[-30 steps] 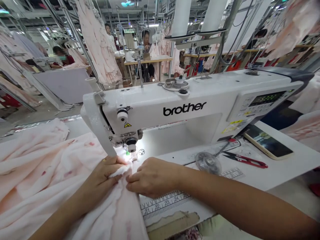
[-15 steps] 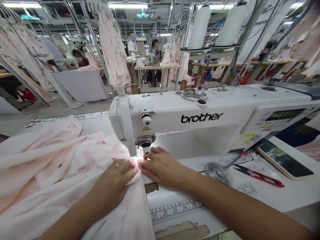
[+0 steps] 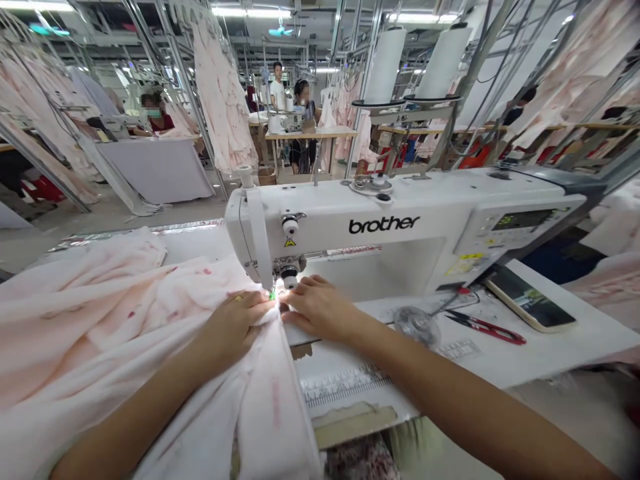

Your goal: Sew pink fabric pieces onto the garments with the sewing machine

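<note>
A pale pink fabric with small reddish motifs [image 3: 165, 320] spreads over the left of the sewing table and runs under the needle area of a white sewing machine [image 3: 320, 220]. My left hand [image 3: 235, 327], with a ring on one finger, grips the fabric just left of the presser foot, its fingers close together. On the other side of the needle, my right hand [image 3: 323, 310] has its thumb and fingers closed at the fabric's edge. The fingertips of both hands nearly meet under the bright lamp, where glare hides the stitching point. A fabric strip hangs toward me over the table's front edge.
Red-handled thread snips [image 3: 487, 328], a phone [image 3: 530, 298] and a clear round disc [image 3: 416, 325] lie right of my arm. A printed ruler [image 3: 345, 388] runs along the front edge. Thread cones [image 3: 385, 67] stand behind the machine. Co-workers sit farther back.
The view has shifted, so the machine's right end, phone and snips appear farther left. Both hands stay at the needle on the fabric. More of the hanging strip shows in front.
</note>
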### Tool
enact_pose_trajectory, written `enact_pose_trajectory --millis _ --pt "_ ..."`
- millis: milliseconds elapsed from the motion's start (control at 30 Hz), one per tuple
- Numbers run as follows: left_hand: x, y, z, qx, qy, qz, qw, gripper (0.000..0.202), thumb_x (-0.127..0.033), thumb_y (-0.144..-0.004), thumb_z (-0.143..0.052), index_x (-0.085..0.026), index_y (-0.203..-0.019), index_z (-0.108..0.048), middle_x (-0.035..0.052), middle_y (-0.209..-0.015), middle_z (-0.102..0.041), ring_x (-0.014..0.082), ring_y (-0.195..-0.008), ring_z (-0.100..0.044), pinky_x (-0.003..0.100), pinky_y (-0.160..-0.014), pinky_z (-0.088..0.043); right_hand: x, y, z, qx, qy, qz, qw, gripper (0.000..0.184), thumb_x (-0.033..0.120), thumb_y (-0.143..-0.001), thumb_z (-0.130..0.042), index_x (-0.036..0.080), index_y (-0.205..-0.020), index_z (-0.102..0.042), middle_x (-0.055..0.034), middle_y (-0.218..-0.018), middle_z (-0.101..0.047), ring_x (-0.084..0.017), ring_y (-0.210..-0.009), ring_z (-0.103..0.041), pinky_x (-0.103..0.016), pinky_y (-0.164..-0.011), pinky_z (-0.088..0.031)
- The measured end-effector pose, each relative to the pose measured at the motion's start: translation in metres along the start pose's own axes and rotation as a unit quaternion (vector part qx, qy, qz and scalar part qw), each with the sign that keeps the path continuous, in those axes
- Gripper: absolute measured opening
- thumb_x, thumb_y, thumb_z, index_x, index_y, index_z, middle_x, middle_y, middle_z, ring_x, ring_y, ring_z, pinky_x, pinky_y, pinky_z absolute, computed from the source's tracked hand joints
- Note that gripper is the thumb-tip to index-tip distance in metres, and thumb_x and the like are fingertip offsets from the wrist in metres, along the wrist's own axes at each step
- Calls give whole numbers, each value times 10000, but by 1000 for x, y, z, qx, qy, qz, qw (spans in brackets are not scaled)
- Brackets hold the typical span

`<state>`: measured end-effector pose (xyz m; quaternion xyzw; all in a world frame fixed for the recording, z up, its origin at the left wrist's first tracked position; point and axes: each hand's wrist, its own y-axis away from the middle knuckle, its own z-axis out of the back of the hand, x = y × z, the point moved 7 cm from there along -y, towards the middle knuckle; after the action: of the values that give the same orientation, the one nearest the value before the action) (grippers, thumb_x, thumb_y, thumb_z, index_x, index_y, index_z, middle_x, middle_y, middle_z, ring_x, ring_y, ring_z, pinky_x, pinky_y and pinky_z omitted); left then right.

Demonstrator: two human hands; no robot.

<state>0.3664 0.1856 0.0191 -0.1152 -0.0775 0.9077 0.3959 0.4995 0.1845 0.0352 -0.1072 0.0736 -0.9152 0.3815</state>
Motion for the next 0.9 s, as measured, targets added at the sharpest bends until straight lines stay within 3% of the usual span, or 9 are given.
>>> enact_pose_trajectory --millis 133,267,333,400,500,600,700,800,900 --pt "-4 10 6 36 -2 7 999 337 -203 -948 -395 -248 -1210 -602 49 -1317 -609 234 -1249 -531 415 -1053 -407 30 35 26 -83 -75 11 994 206 317 -976 -584 149 -1064 -664 -59 -862 -673 -202 -808 -593 -310 -725 -427" --pt "-29 49 28 -8 -80 23 997 512 -387 -973 -403 -224 -1457 -372 82 -1482 -470 287 -1399 -375 486 -1126 -318 74 128 34 -271 -164 51 947 207 279 -1017 -463 145 -1064 -613 -56 -788 -661 -168 -668 -579 -286 -608 -408" --pt "-44 76 34 -50 -98 54 992 594 -430 -958 -424 -224 -1499 -288 95 -1508 -429 283 -1379 -399 463 -1095 -362 92 172 12 -290 -141 53 945 231 281 -1025 -432 145 -1019 -618 -57 -730 -659 -164 -611 -580 -286 -594 -423" --pt "-52 98 28 -72 -103 98 987 617 -454 -947 -433 -216 -1496 -283 116 -1485 -451 291 -1329 -455 466 -1033 -420 94 198 -19 -263 -139 -24 954 240 325 -1023 -459 157 -1041 -628 -66 -765 -690 -178 -659 -633 -280 -644 -476" --pt "-51 110 3 -47 -112 145 982 550 -434 -954 -391 -196 -1449 -362 145 -1451 -482 344 -1328 -449 565 -996 -418 90 203 -55 -212 -246 -124 938 485 562 -955 -520 149 -1192 -614 -121 -958 -717 -224 -828 -682 -272 -736 -525" --pt "-30 98 -13 1 -94 182 979 511 -359 -951 -343 -163 -1416 -428 163 -1444 -475 361 -1362 -403 625 -1038 -355 98 175 -83 -119 -451 -192 864 479 588 -932 -519 147 -990 -698 -71 -861 -689 -216 -793 -639 -255 -737 -489" --pt "-1 78 -7 37 -56 181 981 539 -318 -927 -358 -156 -1437 -419 157 -1465 -449 341 -1389 -367 604 -1102 -298 126 143 -107 -45 -654 -225 721 510 577 -892 -571 120 -680 -651 14 -621 -515 -125 -607 -482 -200 -580 -370" --pt "24 70 11 85 -8 136 987 547 -276 -921 -374 -194 -1461 -399 87 -1531 -392 303 -1434 -308 533 -1152 -281 165 121 -133 30 -779 -196 595 477 593 -753 -707 121 -724 -656 30 -657 -471 -92 -621 -401 -185 -582 -322" --pt "40 86 22 124 -8 119 985 616 -157 -854 -393 -195 -1469 -391 35 -1559 -356 273 -1437 -318 447 -1165 -304 180 119 -162 85 -779 -213 583 485 591 -648 -767 124 -687 -641 39 -636 -454 -78 -600 -355 -182 -561 -296"
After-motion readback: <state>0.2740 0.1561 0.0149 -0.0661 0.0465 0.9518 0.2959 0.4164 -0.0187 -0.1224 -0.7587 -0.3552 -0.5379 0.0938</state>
